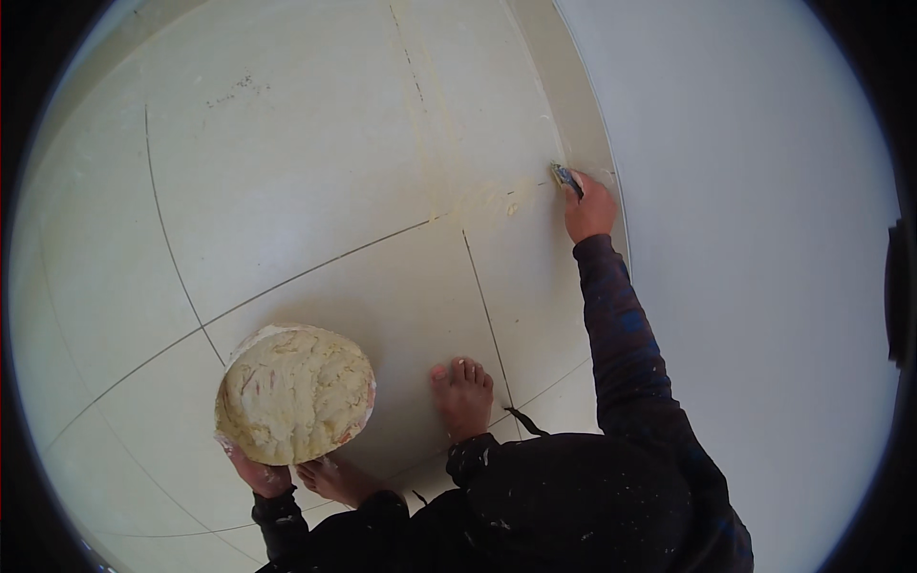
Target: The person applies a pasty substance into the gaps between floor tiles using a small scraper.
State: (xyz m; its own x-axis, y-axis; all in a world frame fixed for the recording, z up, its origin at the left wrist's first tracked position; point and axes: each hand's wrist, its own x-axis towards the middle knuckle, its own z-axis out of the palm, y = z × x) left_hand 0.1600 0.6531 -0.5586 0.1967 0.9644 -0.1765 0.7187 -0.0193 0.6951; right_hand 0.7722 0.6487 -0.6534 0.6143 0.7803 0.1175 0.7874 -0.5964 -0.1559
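Observation:
My left hand (260, 473) grips the lower edge of a round bucket (271, 330) at the lower left. The bucket's rim is smeared, and pale yellow grout paste (296, 393) with a rough, streaked surface fills it. Out to the upper right, my right hand (590, 210) is closed round a small scraper (565, 179) with a dark handle. The scraper's paste-smeared tip is at the floor tiles beside the skirting, over a tile joint (541, 183). Whether the tip touches the floor I cannot tell.
Large cream floor tiles (315, 172) with dark joints spread around me. Yellowish paste smears (449, 205) and a small lump (512, 208) lie near the joint crossing. A beige skirting (580, 105) runs along the white wall (745, 239) at right. My bare feet (465, 396) stand close to the bucket.

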